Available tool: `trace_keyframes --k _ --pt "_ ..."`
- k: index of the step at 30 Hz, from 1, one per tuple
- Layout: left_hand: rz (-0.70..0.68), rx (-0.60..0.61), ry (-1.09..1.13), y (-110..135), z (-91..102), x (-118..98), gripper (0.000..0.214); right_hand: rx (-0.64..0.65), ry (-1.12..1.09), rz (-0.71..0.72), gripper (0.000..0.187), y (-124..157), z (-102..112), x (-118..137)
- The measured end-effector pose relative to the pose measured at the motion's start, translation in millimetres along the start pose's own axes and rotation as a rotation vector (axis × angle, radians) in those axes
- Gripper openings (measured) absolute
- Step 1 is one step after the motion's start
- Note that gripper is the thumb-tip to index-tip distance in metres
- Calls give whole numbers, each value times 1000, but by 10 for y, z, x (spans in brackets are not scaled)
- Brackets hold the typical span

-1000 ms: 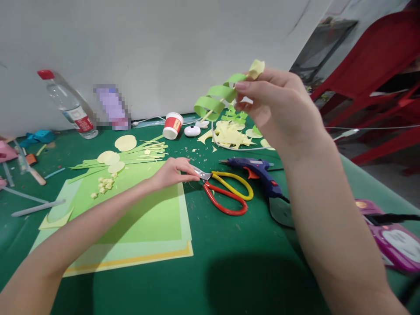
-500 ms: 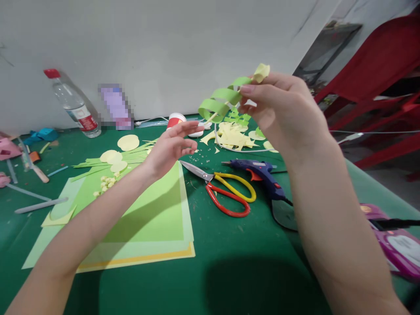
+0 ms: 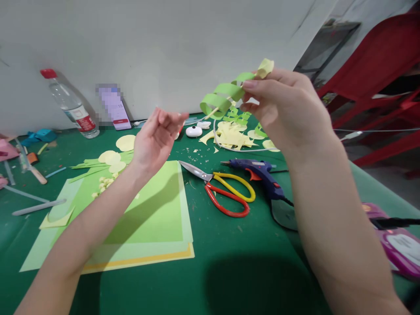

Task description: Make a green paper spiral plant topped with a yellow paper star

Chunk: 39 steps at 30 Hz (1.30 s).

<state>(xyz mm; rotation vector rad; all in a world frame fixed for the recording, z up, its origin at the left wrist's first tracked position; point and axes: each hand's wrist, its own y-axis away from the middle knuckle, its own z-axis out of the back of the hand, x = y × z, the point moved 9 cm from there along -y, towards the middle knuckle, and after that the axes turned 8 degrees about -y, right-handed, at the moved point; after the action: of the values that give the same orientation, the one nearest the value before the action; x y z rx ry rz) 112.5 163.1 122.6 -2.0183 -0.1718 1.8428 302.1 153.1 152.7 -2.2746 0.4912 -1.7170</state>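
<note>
My right hand pinches a paper flower near its top and holds it tilted above the table. Green paper curls loop around its thin pale stem, and a small pale yellow bloom tops it. To the left, my left hand is raised with palm turned up, fingers loosely bent and apart, holding nothing. Its fingertips stay a little short of the stem's lower end. Beneath that hand lies a stack of green and yellow paper sheets, with small yellow paper pieces on it.
Scissors and a blue glue gun lie mid-table. Yellow paper scraps and a white earphone case sit behind them. A bottle and a phone stand against the wall. A purple device is at right.
My left hand has moved left, away from the stem, and turned its palm upward. The right hand, still gripping the paper flower, has shifted only slightly.
</note>
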Motion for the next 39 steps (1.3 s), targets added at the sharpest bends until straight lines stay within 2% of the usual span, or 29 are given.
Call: trace_keyframes --k 3,8,12,17,22,23,25,26,28,29,31,35,37,39 --pt "115 42 -72 -16 -6 97 34 -22 -6 -2 16 -9 28 -2" --pt "231 339 -457 32 -148 490 29 -50 22 5 14 -5 46 22" --pt "287 499 -625 21 -155 793 11 -100 24 -7 16 0 60 36" --pt "225 462 -899 -140 -84 849 9 -99 3 0 18 -18 57 49" --pt "108 418 -1129 -283 -131 851 34 -103 17 9 19 -23 71 39" --pt "85 436 -1148 -300 -161 861 33 -102 17 12 18 -24 71 38" --pt "45 517 -1149 -307 -248 894 14 -94 12 17 17 -27 67 39" --pt "25 565 -1142 -302 -295 908 20 -87 6 20 16 -29 62 41" --pt "-10 642 -1135 -283 -374 928 49 -79 -6 25 16 -32 56 46" --pt "-21 666 -1141 -275 -401 936 52 -81 -8 25 16 -33 57 49" --pt "-33 683 -1166 -272 -429 949 37 -89 -12 25 18 -33 62 53" --pt "-64 579 -1267 -341 -387 894 13 -78 0 35 18 -33 56 65" --pt "-93 507 -1330 -392 -346 837 20 -60 0 46 16 -33 51 68" --pt "-116 489 -1368 -425 -329 810 29 -44 -8 56 14 -33 49 66"
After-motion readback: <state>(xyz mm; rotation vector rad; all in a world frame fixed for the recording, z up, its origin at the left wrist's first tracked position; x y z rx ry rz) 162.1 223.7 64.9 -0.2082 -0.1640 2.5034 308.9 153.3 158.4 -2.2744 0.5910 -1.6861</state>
